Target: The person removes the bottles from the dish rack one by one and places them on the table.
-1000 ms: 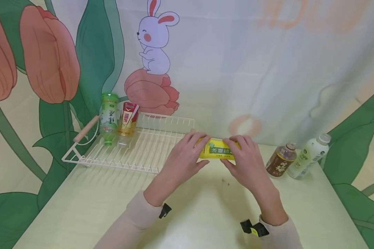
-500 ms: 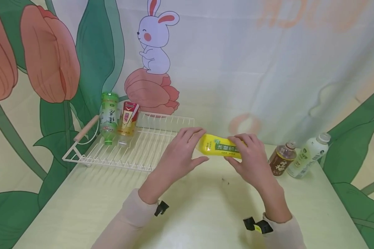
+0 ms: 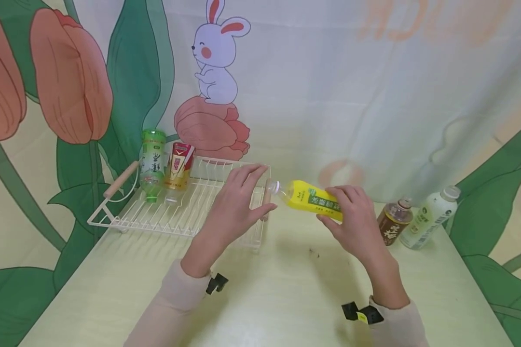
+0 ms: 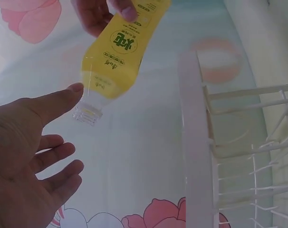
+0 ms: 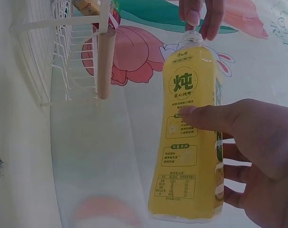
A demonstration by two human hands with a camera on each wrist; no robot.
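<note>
My right hand (image 3: pixel 351 217) grips a yellow drink bottle (image 3: pixel 310 198) around its lower half, above the table. The bottle lies nearly level in the head view, its clear neck and pale cap pointing left. In the right wrist view, the thumb presses on the bottle's printed label (image 5: pixel 182 128) while the other fingers wrap behind. Just left of the cap is my left hand (image 3: pixel 232 205), its thumb and fingers spread and loosely bent, holding nothing. From the left wrist, the thumb looks very close to the bottle's neck (image 4: pixel 89 102); whether it touches, I cannot tell.
A white wire rack (image 3: pixel 156 232) with wooden handles stands at the left, partly behind my left hand. In it lean a green bottle (image 3: pixel 153 159) and a red-labelled bottle (image 3: pixel 179 168). A brown-labelled bottle (image 3: pixel 390 224) and a pale green-and-white bottle (image 3: pixel 430 219) stand at the right.
My left hand has let go of the bottle's cap end and moved left, uncovering the neck and cap. The right hand keeps hold and has shifted slightly right; the bottle has tilted a little.
</note>
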